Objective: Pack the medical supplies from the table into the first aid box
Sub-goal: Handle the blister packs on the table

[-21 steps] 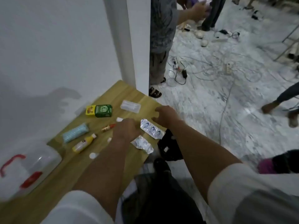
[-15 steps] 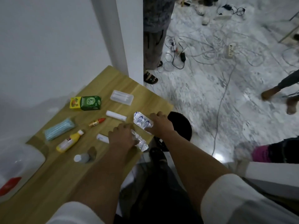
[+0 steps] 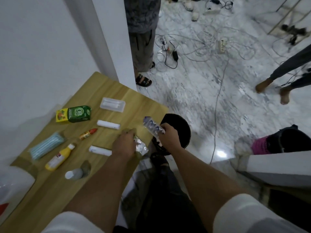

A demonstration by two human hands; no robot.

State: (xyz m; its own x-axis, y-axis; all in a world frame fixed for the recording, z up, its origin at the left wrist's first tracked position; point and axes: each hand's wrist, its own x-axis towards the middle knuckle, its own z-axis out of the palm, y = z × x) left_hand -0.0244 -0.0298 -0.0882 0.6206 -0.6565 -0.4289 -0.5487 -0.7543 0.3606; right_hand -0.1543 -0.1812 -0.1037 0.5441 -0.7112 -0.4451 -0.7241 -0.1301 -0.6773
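Crinkled foil blister pack (image 3: 154,128), right hand (image 3: 170,137)

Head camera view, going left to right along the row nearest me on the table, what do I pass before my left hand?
Yellow bottle → small white-capped bottle → white roll → left hand, resting on a foil blister pack.

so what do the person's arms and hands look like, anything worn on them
Both hands, left hand and right hand, are bare, with no gloves; no rings or watch show. The forearms are bare too. White short sleeves cover the upper arms.
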